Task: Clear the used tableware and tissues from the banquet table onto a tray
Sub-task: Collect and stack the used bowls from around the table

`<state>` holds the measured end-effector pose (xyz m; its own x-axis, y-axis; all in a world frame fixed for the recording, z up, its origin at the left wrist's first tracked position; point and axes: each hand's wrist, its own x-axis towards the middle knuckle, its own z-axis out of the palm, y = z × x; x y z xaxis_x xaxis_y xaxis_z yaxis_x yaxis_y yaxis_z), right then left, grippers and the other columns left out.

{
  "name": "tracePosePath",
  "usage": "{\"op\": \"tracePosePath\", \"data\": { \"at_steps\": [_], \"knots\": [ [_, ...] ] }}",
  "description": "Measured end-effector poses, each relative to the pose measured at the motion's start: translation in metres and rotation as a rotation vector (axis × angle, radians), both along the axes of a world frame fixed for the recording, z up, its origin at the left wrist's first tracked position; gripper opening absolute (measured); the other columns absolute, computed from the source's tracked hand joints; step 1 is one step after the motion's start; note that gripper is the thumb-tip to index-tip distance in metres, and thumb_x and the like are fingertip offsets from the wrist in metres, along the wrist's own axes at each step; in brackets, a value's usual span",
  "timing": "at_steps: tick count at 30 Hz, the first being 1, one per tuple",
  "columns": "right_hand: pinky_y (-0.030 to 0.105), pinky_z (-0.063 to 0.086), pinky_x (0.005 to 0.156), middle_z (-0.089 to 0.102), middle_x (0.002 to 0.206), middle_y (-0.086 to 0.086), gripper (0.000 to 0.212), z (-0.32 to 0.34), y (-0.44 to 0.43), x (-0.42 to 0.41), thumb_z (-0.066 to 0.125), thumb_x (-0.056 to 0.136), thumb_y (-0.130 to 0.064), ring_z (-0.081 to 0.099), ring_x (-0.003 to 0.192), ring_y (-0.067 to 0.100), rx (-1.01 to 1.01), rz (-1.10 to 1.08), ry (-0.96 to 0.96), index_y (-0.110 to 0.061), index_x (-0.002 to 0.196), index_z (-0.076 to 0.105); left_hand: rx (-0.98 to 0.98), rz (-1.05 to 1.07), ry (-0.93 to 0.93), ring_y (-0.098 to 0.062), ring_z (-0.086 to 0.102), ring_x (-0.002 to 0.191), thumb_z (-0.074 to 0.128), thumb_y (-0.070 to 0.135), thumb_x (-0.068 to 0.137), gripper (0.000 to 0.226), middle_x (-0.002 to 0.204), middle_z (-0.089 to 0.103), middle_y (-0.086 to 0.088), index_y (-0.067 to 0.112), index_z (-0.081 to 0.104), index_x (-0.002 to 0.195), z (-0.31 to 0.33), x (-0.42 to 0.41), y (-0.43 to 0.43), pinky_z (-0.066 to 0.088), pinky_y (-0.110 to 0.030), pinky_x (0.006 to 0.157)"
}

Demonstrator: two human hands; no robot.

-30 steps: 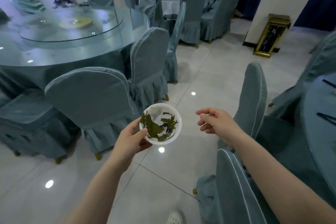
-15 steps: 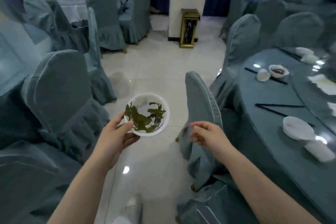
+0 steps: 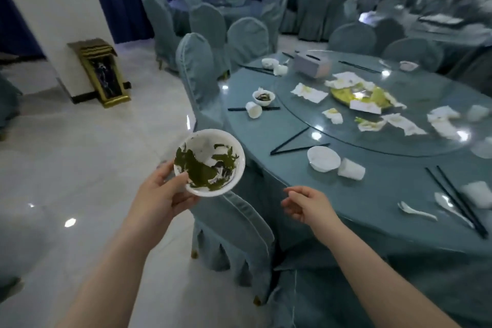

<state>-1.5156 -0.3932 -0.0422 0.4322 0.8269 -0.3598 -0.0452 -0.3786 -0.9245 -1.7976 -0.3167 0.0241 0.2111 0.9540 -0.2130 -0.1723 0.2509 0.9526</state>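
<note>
Head view. The white bowl point(image 3: 209, 162) is round and shallow, its inner wall smeared with dark green leafy residue; it is tilted, with the opening facing the camera. It is held in the air over a covered chair point(image 3: 231, 224), just beside the edge of the banquet table point(image 3: 367, 194) and not touching it.

The left hand point(image 3: 162, 194) grasps the bowl at its near left rim: the thumb lies over the rim inside, and the fingers support the underside. The right hand point(image 3: 306, 206) holds nothing; its fingers are loosely curled and parted, palm turned toward the left, near the table edge but apart from it.

On the table lie another white bowl point(image 3: 323, 158) with a tipped white cup point(image 3: 351, 168) just beside it, dark chopsticks point(image 3: 295, 145), two spoons point(image 3: 416, 211), a small bowl with dark residue point(image 3: 263, 97), and a tissue box point(image 3: 312, 64). Crumpled tissues point(image 3: 308, 92) are scattered on the glass turntable point(image 3: 399, 141) around a yellow plate point(image 3: 359, 94).
</note>
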Motion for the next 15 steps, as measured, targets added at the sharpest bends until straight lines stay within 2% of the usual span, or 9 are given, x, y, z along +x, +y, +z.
{"op": "tracePosePath", "data": {
  "at_steps": [4, 9, 11, 13, 15],
  "knots": [
    [0.026, 0.047, 0.062, 0.073, 0.071, -0.001, 0.012, -0.01, 0.02, 0.031, 0.056, 0.094, -0.018, 0.062, 0.062, 0.014, -0.037, -0.162, -0.004, -0.016, 0.094, 0.068, -0.044, -0.082, 0.041, -0.024, 0.072, 0.087, 0.057, 0.015, 0.094, 0.033, 0.105, 0.071, -0.004, 0.027, 0.057, 0.124, 0.0, 0.031, 0.05, 0.059, -0.034, 0.068],
    [0.026, 0.042, 0.056, 0.069, 0.076, 0.004, 0.019, -0.036, 0.078, 0.074, 0.056, 0.095, -0.023, 0.056, 0.058, 0.016, -0.069, -0.331, 0.078, -0.008, 0.1, 0.065, -0.104, -0.101, 0.062, -0.023, 0.073, 0.084, 0.057, 0.016, 0.094, 0.031, 0.106, 0.071, -0.005, 0.027, 0.057, 0.122, 0.0, 0.062, 0.119, 0.06, -0.036, 0.067],
    [0.026, 0.038, 0.053, 0.067, 0.087, 0.008, 0.024, -0.052, 0.099, 0.094, 0.055, 0.096, -0.028, 0.051, 0.058, 0.016, -0.102, -0.431, 0.126, -0.006, 0.105, 0.06, -0.109, -0.128, 0.095, -0.026, 0.072, 0.088, 0.057, 0.016, 0.094, 0.029, 0.107, 0.07, -0.006, 0.027, 0.056, 0.121, -0.002, 0.072, 0.147, 0.06, -0.037, 0.071],
    [0.026, 0.035, 0.054, 0.065, 0.106, 0.017, 0.027, -0.067, 0.119, 0.112, 0.055, 0.096, -0.032, 0.049, 0.061, 0.018, -0.142, -0.531, 0.181, -0.006, 0.104, 0.056, -0.115, -0.142, 0.116, -0.028, 0.071, 0.092, 0.057, 0.016, 0.094, 0.023, 0.11, 0.069, -0.007, 0.025, 0.057, 0.114, -0.005, 0.078, 0.176, 0.06, -0.039, 0.074],
    [0.029, 0.039, 0.055, 0.061, 0.118, 0.022, 0.032, -0.08, 0.136, 0.128, 0.055, 0.096, -0.036, 0.056, 0.075, 0.025, -0.171, -0.638, 0.277, -0.006, 0.107, 0.052, -0.132, -0.139, 0.117, -0.027, 0.072, 0.089, 0.058, 0.016, 0.093, 0.014, 0.107, 0.071, -0.007, 0.026, 0.062, 0.102, -0.01, 0.082, 0.2, 0.06, -0.038, 0.071]
  ]
}}
